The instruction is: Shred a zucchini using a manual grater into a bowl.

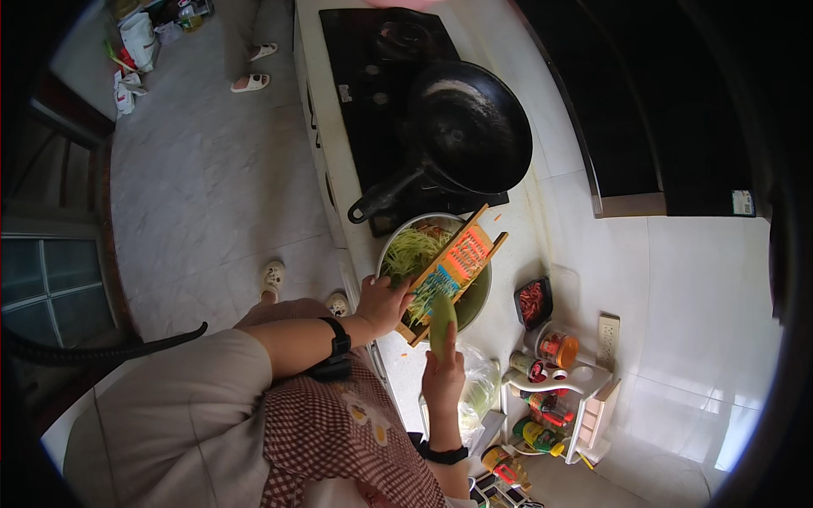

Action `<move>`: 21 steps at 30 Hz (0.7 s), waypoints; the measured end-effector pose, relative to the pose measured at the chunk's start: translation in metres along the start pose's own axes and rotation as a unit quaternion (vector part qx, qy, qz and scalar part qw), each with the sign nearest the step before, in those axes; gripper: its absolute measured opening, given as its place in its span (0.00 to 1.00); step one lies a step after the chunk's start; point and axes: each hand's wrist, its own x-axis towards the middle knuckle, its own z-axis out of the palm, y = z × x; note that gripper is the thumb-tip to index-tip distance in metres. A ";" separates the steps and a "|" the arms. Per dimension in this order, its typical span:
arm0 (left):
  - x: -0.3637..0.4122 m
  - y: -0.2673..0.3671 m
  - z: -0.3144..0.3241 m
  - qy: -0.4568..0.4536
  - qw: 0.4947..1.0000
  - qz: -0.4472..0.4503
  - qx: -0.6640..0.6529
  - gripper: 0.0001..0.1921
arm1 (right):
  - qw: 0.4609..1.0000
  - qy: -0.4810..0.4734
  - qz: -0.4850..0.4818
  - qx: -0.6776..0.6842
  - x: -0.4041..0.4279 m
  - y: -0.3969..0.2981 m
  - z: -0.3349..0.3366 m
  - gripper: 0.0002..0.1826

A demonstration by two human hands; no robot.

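Note:
A wooden-framed grater (469,254) with orange and blue shredding plates lies slanted across a round metal pot (486,298). My left hand (382,306) grips the frame's near edge. My right hand (444,374) holds a long pale green vegetable (443,327), its far end against the grater's lower part by the blue plate. Whether it is a squash or a radish, I cannot tell. Pale green shreds (413,251) fill the visible left part of the pot, with some orange bits at the top. More shreds lie on the grater. The grater hides part of the pot's inside.
A black wok (473,127) sits on the black cooktop (362,95), its handle towards the pot. Beyond the pot stand a black tray of red pieces (532,303), jars and a bottle rack (581,378). A plastic bag (479,387) lies beside my right hand. Another person's sandalled feet (251,82) are upper left.

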 end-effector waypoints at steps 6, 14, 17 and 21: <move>0.002 0.009 0.001 0.010 1.000 0.001 -0.010 0.20 | 0.994 0.074 0.002 -0.081 0.055 0.006 0.012 0.42; -0.002 0.005 0.001 -0.001 1.000 -0.021 -0.011 0.21 | 0.997 0.000 0.028 -0.066 0.039 -0.020 0.005 0.42; 0.002 0.011 0.005 0.000 1.000 -0.004 -0.013 0.21 | 0.994 0.086 0.021 -0.065 0.067 -0.001 0.008 0.41; 0.001 0.000 0.001 0.017 1.000 -0.024 -0.010 0.21 | 0.999 -0.043 0.016 -0.028 0.006 -0.018 0.011 0.43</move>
